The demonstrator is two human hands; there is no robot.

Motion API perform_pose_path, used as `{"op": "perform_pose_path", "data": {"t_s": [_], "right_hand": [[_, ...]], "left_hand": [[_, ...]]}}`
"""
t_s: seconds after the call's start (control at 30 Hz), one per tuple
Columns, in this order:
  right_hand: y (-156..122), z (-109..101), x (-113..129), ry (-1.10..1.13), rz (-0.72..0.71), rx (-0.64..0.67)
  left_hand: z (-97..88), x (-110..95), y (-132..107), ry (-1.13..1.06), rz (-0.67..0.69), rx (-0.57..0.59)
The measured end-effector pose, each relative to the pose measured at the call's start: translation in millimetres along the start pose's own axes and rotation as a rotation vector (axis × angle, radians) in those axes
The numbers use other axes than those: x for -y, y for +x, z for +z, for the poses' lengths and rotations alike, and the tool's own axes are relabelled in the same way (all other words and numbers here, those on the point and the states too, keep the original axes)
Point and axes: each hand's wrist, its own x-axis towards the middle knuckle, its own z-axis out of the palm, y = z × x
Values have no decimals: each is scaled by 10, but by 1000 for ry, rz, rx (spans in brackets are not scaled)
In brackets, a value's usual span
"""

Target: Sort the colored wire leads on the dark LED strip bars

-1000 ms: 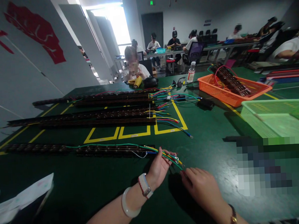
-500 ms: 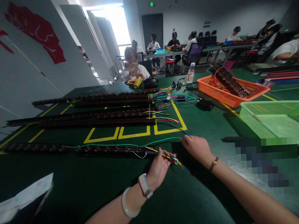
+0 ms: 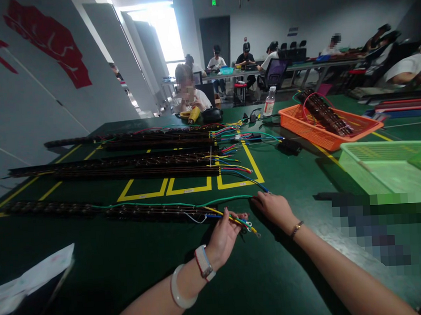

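In the head view my left hand (image 3: 224, 235) is closed around a bundle of coloured wires (image 3: 254, 229), yellow, green, red and blue, whose ring terminals stick out past the fingers. These wires come from the end of a long dark strip assembly (image 3: 146, 211) lying across the table in front of me. A green wire (image 3: 230, 199) runs along this strip and curves over to my right hand (image 3: 275, 209), which pinches its free end. The fingertips hide that end. A thin white tie (image 3: 196, 218) loops near the strip's end.
Several more dark strips (image 3: 137, 174) with coloured leads lie farther back, among yellow tape outlines. An orange basket (image 3: 301, 129) holding a dark bundle and a green basket (image 3: 355, 168) stand at the right. Nearby is a bottle (image 3: 269, 102). A person (image 3: 202, 99) sits across the table.
My right hand has shifted slightly left with the end of the green wire, which now sags a little less. My left hand keeps its grip on the bundle, almost still.
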Motion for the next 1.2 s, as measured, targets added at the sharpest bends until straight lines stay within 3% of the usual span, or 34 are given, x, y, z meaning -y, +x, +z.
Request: {"op": "perform_pose_path", "data": {"t_s": [0.1,0.3,0.4,0.67,0.9,1.03,1.2], "right_hand": [[-90,-22,-53,77,-76,-69],[-376,-133,34,270,-513,-415],[-516,-159,159,228,-630,-425],[-547,-105,329,89,-402,-314],[-536,-48,411,44,-415,-259],[-532,-94,404,234,-397,-211],[-329,-188,285,658,-183,-86]], "left_hand": [[-12,-5,11,-6,-16,-8],[-13,-15,23,-9,-38,-6],[-8,-10,27,-18,-41,3],[-37,1,37,-4,-16,11],[-37,-3,45,-11,-28,37],[-25,-1,39,18,-25,36],[-23,6,22,36,-34,37]]}}
